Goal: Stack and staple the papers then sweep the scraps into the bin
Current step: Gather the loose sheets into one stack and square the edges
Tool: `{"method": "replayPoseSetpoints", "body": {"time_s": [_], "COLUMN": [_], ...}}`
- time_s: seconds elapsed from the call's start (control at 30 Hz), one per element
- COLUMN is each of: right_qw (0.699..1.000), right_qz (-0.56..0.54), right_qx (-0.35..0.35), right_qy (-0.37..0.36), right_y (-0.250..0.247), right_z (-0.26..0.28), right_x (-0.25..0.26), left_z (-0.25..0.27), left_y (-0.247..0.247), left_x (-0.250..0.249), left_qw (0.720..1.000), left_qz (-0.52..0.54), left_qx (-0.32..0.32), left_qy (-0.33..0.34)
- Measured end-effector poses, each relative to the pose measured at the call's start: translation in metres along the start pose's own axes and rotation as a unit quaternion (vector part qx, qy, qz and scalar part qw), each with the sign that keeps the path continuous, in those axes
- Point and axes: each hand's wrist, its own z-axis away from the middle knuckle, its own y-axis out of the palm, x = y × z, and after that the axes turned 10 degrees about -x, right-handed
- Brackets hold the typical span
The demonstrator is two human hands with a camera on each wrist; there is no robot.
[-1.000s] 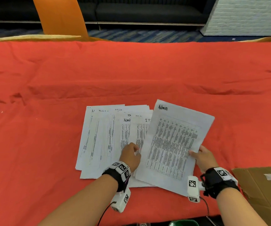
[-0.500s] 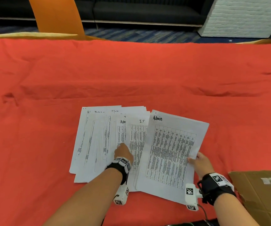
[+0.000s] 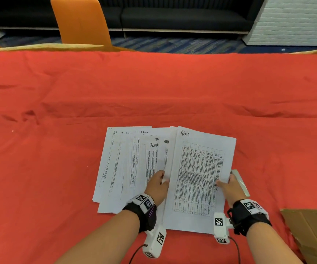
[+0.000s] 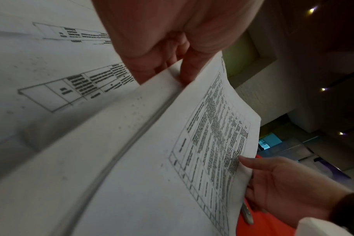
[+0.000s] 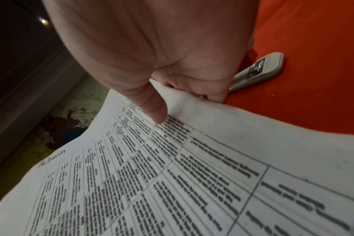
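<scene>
Admin sheet (image 3: 199, 180) swung upright, heading away; both hands' fingers (image 4: 189, 70) pinching it

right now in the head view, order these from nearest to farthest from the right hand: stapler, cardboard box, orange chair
1. stapler: on the red cloth, right beside the right hand, partly hidden by it.
2. cardboard box: at the near right edge of the table.
3. orange chair: beyond the table's far edge, to the left.

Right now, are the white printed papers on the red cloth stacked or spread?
Spread: the white printed papers lie fanned, overlapping, on the red cloth.
</scene>
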Motion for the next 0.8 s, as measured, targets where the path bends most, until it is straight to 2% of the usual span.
{"method": "replayPoseSetpoints", "body": {"time_s": [0.1, 0.17, 0.27, 0.37, 0.53, 0.7, 0.8], "right_qw": [0.999, 0.999, 0.998, 0.999, 0.998, 0.998, 0.999], "right_qz": [-0.027, -0.013, 0.011, -0.021, -0.042, -0.057, -0.052], "right_qx": [-0.027, -0.017, -0.016, -0.025, -0.030, -0.014, 0.002], "right_qy": [-0.015, -0.035, -0.053, -0.037, -0.032, -0.023, -0.016], "right_y": [-0.004, -0.010, -0.018, -0.021, -0.021, -0.020, -0.017], "right_z": [0.004, 0.006, 0.006, 0.001, -0.007, -0.006, -0.007], "right_x": [0.004, 0.006, 0.002, -0.009, -0.026, -0.023, -0.022], "left_z": [-0.002, -0.007, -0.020, -0.030, -0.052, -0.067, -0.068], "left_y": [0.000, 0.001, 0.004, 0.005, 0.014, 0.011, 0.004], "left_x": [-0.002, -0.003, -0.001, -0.002, 0.001, 0.004, 0.002], "left_qw": [1.000, 0.999, 0.985, 0.971, 0.944, 0.944, 0.943], "left_qz": [0.011, -0.038, -0.169, -0.218, -0.305, -0.300, -0.314], "left_qx": [0.026, 0.021, -0.043, -0.092, -0.072, -0.029, 0.000], "left_qy": [0.003, 0.011, 0.002, -0.042, -0.102, -0.134, -0.115]}}
